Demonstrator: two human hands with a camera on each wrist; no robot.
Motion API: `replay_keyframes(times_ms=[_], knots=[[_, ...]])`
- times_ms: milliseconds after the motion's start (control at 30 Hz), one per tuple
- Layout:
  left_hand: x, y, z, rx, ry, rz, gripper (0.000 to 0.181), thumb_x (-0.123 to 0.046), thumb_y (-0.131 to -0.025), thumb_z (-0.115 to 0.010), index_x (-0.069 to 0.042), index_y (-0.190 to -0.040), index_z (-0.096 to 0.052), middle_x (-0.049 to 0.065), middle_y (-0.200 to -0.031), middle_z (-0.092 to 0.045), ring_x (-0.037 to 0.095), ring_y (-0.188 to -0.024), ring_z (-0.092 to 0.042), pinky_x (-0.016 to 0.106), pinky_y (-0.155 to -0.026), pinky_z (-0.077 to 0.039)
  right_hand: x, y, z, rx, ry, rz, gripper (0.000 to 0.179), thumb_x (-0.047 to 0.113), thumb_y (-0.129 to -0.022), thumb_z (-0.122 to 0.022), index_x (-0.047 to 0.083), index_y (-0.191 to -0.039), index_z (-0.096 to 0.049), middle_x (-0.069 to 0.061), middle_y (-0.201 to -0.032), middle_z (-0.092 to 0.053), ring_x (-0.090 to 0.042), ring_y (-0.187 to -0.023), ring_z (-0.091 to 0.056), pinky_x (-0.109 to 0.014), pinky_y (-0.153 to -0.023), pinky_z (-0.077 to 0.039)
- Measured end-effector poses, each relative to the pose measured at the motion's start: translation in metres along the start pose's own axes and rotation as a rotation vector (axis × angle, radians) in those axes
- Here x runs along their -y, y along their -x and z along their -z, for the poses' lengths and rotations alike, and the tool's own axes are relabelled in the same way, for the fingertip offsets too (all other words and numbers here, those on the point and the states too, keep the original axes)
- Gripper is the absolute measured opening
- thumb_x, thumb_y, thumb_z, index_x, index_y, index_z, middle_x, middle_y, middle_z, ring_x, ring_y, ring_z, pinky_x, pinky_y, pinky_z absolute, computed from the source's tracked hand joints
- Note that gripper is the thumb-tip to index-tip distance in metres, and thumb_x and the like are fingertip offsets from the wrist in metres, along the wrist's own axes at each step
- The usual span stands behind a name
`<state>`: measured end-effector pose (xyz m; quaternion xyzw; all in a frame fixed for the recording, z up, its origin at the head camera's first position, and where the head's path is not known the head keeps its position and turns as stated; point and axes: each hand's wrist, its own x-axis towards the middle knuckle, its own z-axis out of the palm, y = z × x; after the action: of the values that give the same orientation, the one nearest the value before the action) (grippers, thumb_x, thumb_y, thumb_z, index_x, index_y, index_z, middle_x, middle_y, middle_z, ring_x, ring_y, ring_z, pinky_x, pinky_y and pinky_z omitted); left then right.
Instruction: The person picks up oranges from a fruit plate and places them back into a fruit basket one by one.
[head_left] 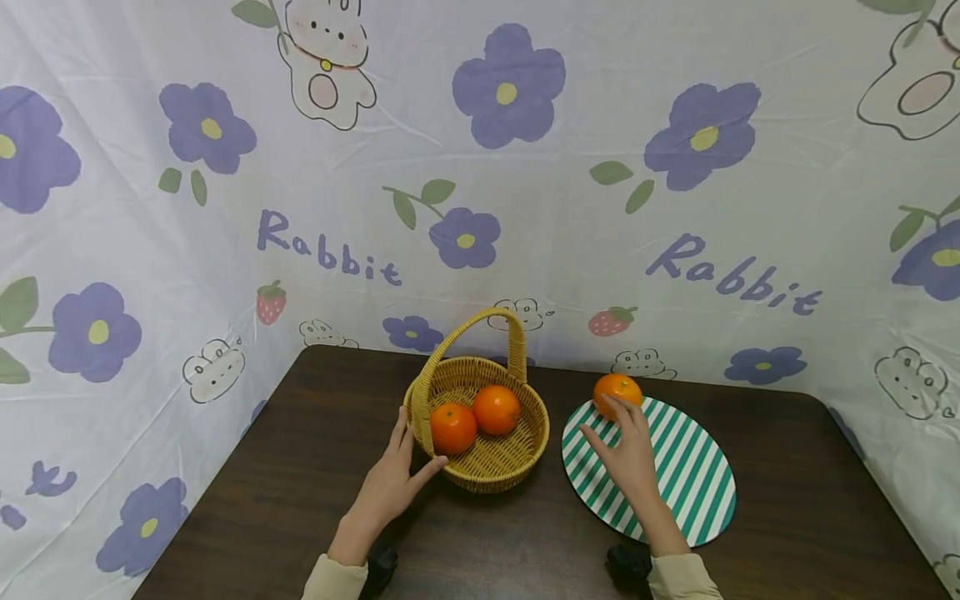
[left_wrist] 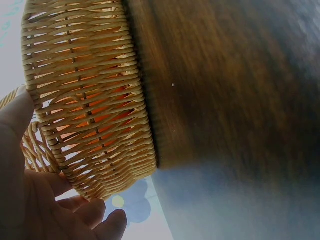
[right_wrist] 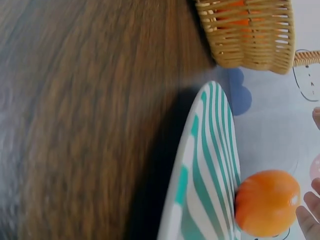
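A yellow wicker basket (head_left: 487, 479) with a tall arched handle holds two oranges, a left orange (head_left: 453, 428) and a right orange (head_left: 497, 409). My left hand (head_left: 390, 479) rests against the basket's near left side, thumb at the rim and fingers loosely spread along the outside. In the left wrist view, the thumb (left_wrist: 17, 112) meets the wicker rim. To the right, a third orange (right_wrist: 267, 203) sits at the far edge of a round plate (head_left: 693, 467) with green and white stripes. My right hand (head_left: 630, 454) reaches over the plate, fingertips right at this orange, thumb held apart.
Everything stands on a dark brown wooden table (head_left: 517, 550). Behind it and at both sides hangs a white cloth (head_left: 555, 217) printed with purple flowers and rabbits. The basket's handle rises close to the cloth, and a strip of table separates basket from plate.
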<state>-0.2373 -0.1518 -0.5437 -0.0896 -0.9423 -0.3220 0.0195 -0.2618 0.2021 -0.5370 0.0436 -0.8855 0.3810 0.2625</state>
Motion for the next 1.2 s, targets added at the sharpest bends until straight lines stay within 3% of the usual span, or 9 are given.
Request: replay_keyframes(times_ms=[600, 1200], knots=[[-0.001, 0.000, 0.002, 0.007, -0.005, 0.010, 0.091, -0.072, -0.082, -0.042, -0.026, -0.150, -0.001, -0.004, -0.156, 0.011, 0.035, -0.122, -0.048, 0.052, -0.091, -0.044, -0.025, -0.007, 0.009, -0.048, 0.012, -0.083, 0.068, 0.022, -0.081, -0.073, -0.004, -0.136, -0.041, -0.027, -0.133, -0.038, -0.042, -0.122, -0.037, -0.057, -0.099, -0.033], [-0.003, 0.001, 0.003, 0.014, -0.002, 0.015, 0.092, -0.072, -0.082, -0.041, -0.026, -0.150, -0.001, -0.006, -0.155, 0.012, 0.035, -0.123, -0.047, 0.052, -0.092, -0.044, -0.032, -0.022, 0.012, -0.010, 0.030, -0.200, 0.079, 0.029, -0.082, -0.071, -0.003, -0.142, -0.031, -0.029, -0.138, -0.030, -0.043, -0.126, -0.031, -0.058, -0.102, -0.030]])
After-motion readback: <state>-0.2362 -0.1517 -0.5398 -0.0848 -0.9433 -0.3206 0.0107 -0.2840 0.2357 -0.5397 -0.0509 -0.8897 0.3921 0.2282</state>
